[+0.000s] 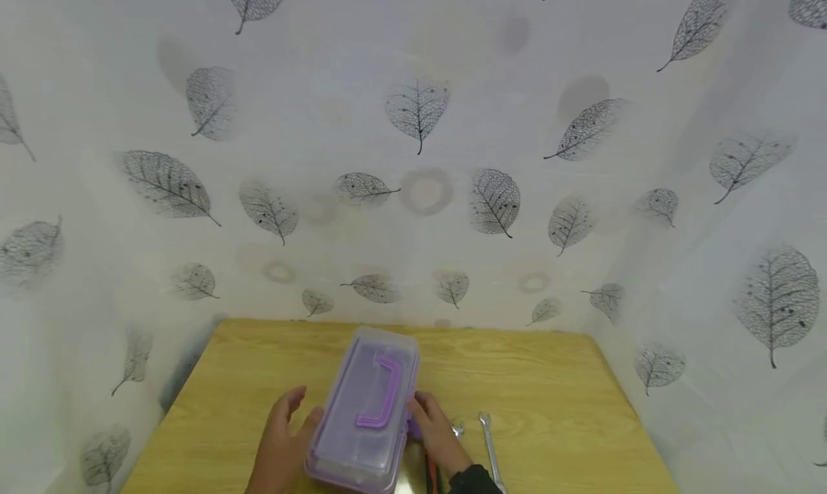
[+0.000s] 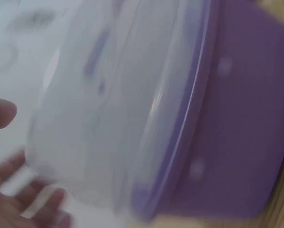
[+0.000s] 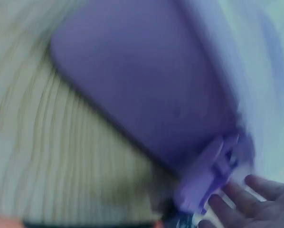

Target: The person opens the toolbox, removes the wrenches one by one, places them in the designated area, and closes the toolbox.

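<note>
A plastic storage box with a clear lid (image 1: 342, 415) and a purple handle (image 1: 390, 393) stands on the table, its lid down. In the left wrist view its purple body (image 2: 237, 109) fills the right side. My left hand (image 1: 284, 436) is beside the box's left side, thumb and fingers apart and holding nothing. My right hand (image 1: 439, 433) is at the opposite side, its fingers extended by the purple latch (image 3: 203, 180), which sticks out from the box. Blur hides whether these fingertips touch the latch.
To the right of the box lies a wrench (image 1: 489, 444) on the wood-grain table (image 1: 549, 393). Another wrench (image 1: 459, 429) and a red-and-black tool handle (image 1: 431, 472) are partly covered by the right hand. A leaf-patterned cloth (image 1: 420, 250) surrounds the table's back and sides.
</note>
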`<state>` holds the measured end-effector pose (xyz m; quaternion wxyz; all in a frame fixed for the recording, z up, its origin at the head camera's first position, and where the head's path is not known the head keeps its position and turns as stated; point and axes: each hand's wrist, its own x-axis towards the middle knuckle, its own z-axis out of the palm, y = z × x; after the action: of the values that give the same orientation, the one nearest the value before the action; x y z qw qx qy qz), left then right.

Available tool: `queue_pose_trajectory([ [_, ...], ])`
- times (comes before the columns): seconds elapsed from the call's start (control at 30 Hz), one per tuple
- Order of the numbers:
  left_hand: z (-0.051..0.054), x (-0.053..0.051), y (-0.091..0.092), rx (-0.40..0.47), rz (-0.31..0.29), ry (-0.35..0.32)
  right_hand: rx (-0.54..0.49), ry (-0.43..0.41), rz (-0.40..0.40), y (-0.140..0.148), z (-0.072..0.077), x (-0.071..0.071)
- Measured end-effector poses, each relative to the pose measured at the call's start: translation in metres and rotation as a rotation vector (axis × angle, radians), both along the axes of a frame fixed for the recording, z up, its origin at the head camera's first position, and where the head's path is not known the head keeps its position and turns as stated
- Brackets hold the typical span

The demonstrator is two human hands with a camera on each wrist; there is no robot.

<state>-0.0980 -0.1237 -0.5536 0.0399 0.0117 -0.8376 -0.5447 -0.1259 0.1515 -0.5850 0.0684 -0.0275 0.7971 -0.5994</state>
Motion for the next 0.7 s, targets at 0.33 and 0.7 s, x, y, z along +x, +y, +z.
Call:
queue_pose_trajectory([
  [0.33,-0.028,0.023,0.024,0.299,0.038,-0.232,-0.024,-0.061,0.199,-0.01,0.006,-0.031],
  [0.7,-0.032,0.037,0.041,0.262,0.166,-0.169,0.15,0.023,0.131,0.025,0.0,-0.042],
])
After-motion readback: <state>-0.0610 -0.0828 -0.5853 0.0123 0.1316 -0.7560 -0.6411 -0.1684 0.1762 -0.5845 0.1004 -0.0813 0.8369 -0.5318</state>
